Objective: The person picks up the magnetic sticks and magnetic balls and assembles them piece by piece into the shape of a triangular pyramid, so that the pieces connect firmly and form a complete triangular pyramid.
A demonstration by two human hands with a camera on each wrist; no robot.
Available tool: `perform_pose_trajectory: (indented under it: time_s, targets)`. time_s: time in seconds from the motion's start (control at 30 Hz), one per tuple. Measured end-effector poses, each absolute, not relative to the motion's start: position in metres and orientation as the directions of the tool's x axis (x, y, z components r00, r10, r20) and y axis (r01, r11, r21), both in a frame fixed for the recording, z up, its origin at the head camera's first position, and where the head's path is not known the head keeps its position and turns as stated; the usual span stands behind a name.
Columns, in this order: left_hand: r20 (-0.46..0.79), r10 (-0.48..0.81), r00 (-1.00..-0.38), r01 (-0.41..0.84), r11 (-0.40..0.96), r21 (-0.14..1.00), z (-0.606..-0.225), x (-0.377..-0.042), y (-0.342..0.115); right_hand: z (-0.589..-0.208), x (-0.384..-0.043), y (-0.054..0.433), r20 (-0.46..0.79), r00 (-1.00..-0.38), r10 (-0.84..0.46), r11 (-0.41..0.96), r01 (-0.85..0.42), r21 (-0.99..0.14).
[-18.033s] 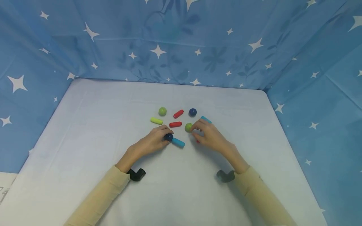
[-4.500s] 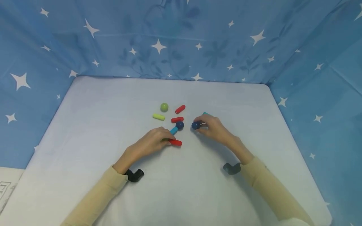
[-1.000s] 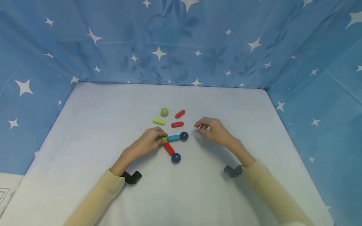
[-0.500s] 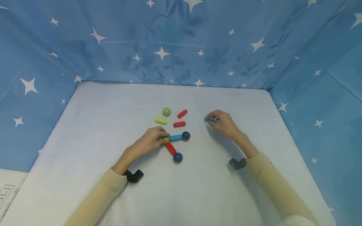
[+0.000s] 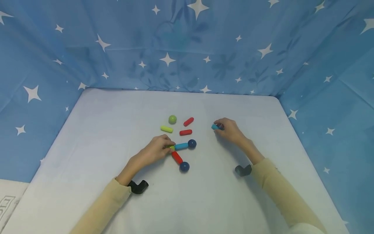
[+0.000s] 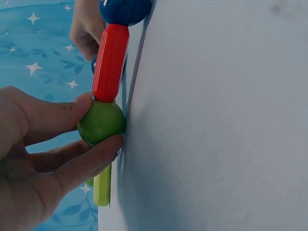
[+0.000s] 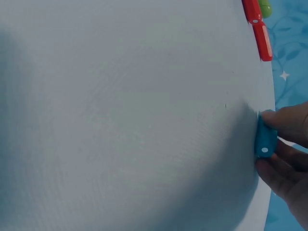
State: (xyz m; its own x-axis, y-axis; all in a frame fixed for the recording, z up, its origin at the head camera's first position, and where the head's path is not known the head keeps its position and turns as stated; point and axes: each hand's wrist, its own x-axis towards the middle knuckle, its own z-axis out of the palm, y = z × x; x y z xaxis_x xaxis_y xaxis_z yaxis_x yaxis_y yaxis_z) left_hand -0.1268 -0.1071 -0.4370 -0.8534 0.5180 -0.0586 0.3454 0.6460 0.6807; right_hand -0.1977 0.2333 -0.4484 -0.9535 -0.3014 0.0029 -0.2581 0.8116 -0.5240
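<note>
Between thumb and fingers, my left hand (image 5: 156, 149) pinches a green ball (image 6: 101, 122). A blue rod (image 5: 181, 146) joins this ball to a navy ball (image 5: 192, 144) on the right. A red rod (image 6: 110, 62) also runs from it, with a second navy ball (image 5: 184, 167) on its near end in the head view. Farther right, my right hand (image 5: 230, 130) pinches a loose light-blue rod (image 7: 266, 137) at the table surface. The fingers cover part of that rod in the head view.
Behind the joined pieces lie a loose green ball (image 5: 172, 119), a yellow-green rod (image 5: 167, 129), a red rod (image 5: 185, 132) and another red rod (image 5: 188, 122). The white table (image 5: 117, 113) is bordered by a blue star-patterned curtain (image 5: 187, 45).
Over the last 4.5 seconds both navy balls came to sit on the rods of the left-hand assembly. In the last second my right hand moved right and took hold of the loose blue rod.
</note>
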Motion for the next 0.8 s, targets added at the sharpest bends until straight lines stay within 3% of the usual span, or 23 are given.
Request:
perform_pose_trajectory:
  time_s: [0.4, 0.8]
  targets:
    - [-0.037, 0.517, -0.855, 0.351, 0.630, 0.693, -0.441, -0.128, -0.108, -0.440, -0.186, 0.237, -0.009, -0.956, -0.293, 0.789, -0.237, -0.566]
    - [-0.068, 0.515, -0.855, 0.332, 0.642, 0.691, -0.438, -0.129, -0.109, -0.434, -0.157, 0.226, -0.005, -0.950, -0.312, 0.678, -0.219, -0.701]
